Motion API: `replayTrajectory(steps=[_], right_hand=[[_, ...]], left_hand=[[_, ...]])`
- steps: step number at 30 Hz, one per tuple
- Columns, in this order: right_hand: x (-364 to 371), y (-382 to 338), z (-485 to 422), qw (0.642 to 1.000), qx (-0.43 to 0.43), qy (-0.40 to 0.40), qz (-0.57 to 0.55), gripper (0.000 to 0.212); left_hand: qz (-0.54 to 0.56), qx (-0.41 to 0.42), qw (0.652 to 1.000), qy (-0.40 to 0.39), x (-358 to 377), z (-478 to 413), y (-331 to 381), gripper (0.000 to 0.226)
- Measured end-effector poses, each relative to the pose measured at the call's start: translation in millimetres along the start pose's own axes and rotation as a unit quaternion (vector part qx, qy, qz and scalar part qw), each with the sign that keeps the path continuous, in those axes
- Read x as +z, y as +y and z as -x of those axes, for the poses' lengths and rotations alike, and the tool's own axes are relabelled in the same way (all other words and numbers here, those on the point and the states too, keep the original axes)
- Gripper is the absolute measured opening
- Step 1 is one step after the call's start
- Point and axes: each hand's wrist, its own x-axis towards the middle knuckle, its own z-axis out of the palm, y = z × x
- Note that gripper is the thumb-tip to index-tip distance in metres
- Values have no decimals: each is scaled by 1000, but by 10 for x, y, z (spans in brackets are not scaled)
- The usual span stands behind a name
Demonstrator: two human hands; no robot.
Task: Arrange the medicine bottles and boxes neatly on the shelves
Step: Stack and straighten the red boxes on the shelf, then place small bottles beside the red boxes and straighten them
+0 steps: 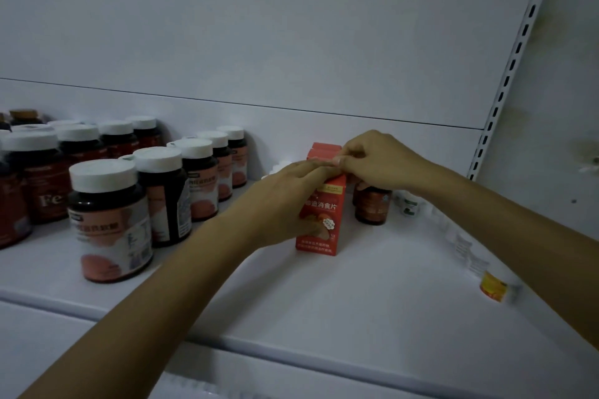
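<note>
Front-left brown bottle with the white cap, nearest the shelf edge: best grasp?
Probably the white cap from above, or the body of the brown bottle from the front. It stands upright, the cap top is exposed, and its front faces bare shelf. Neighbouring bottles crowd it behind and to the right.

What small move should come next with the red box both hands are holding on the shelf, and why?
Probably slide the red box straight back against the second red box behind it, then let go. The left hand grips its front and side, and the right hand pinches its top. It stands upright ahead of its twin, beside a brown bottle, so it looks nearly placed.
</note>
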Motion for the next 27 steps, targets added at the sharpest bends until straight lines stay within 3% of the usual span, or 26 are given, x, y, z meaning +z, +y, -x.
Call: replayTrajectory(steps=[5,8,10,14,19,23,27], right_hand=[[-42,-96,65,997,-11,53,61,19],[-27,-358,166,977,-101,186,15,11],[40,-618,186,965,-146,217,8,11],[289,-1036,78,967,-142,112,177,19],[628,-1284,-161,937,-69,7,344,33],[812,-1424,-124,926,-23,-22,375,31],[822,-1564,-8,939,-5,20,344,19]], left_hand=[[13,-54,998,36,20,273,51,105],[39,-64,996,49,-14,653,17,87],[56,-70,996,28,-22,891,-44,73],[118,-30,992,-18,-4,1124,-180,57],[292,-75,954,10,-21,1143,-282,36],[372,-86,924,17,-5,1163,-316,26],[406,-93,908,33,-7,1180,-364,17]])
